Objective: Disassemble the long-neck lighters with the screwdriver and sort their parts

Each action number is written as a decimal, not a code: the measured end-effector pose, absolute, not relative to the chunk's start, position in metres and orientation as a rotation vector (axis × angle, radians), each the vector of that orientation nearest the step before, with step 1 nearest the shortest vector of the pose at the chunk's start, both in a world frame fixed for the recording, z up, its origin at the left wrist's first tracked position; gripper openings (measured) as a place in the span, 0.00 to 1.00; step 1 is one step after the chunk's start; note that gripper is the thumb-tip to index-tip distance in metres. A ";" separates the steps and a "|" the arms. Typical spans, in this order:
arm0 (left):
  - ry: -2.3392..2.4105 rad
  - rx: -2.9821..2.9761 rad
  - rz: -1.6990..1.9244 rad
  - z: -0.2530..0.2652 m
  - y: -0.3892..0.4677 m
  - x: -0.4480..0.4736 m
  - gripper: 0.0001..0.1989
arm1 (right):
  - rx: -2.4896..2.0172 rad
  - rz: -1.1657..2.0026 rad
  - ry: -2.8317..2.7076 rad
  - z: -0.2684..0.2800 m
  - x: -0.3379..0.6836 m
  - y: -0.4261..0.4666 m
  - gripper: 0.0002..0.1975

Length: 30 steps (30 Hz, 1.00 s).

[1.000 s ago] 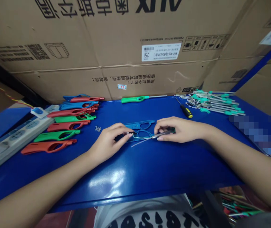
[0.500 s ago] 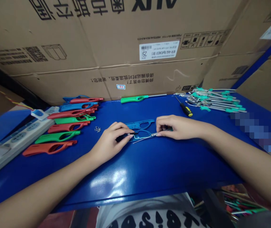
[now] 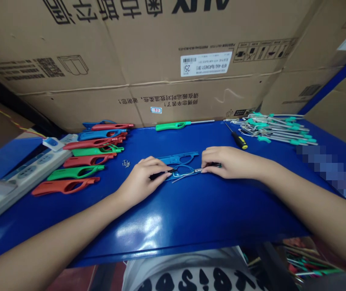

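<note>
At the middle of the blue table, two blue lighter shell halves lie one behind the other; the rear shell half (image 3: 177, 157) shows its handle loop, and the front shell half (image 3: 188, 166) sits between my hands. My left hand (image 3: 147, 174) pinches a small black part (image 3: 170, 171) at the front shell's left, with a thin pale wire running from it. Thumb and fingers of my right hand (image 3: 220, 161) close on a metal lighter tube (image 3: 197, 170) at the shell's right end. A thin grey tube (image 3: 182, 177) slants along the shell's near side. My right fingers hide the tube's far part.
Red, blue and green lighter shells (image 3: 76, 173) line the left, beside a white power strip (image 3: 24, 176). Small screws (image 3: 126, 163) lie nearby. Behind are a green lighter (image 3: 173, 126), a screwdriver (image 3: 236, 137), a pile of metal tubes (image 3: 277, 129) and a cardboard wall (image 3: 148, 64).
The view has shifted slightly, so everything sits a little further right. Both hands keep their grips, and the black part and metal tube stay at the front shell with little visible movement.
</note>
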State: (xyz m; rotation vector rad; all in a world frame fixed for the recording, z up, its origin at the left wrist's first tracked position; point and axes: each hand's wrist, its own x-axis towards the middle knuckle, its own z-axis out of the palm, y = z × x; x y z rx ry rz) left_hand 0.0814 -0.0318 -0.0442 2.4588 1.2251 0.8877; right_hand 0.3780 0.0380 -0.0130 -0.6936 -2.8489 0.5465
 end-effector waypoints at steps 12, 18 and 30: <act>1.155 2.469 0.929 -0.045 -0.032 0.081 0.10 | -0.699 0.267 -2.978 -0.009 0.372 0.027 0.10; 1.166 2.483 0.892 -0.044 -0.033 0.082 0.10 | -0.755 0.138 -3.006 -0.006 0.369 0.021 0.12; 1.248 2.408 0.864 -0.042 -0.037 0.088 0.10 | -0.921 0.187 -3.072 0.000 0.360 0.008 0.12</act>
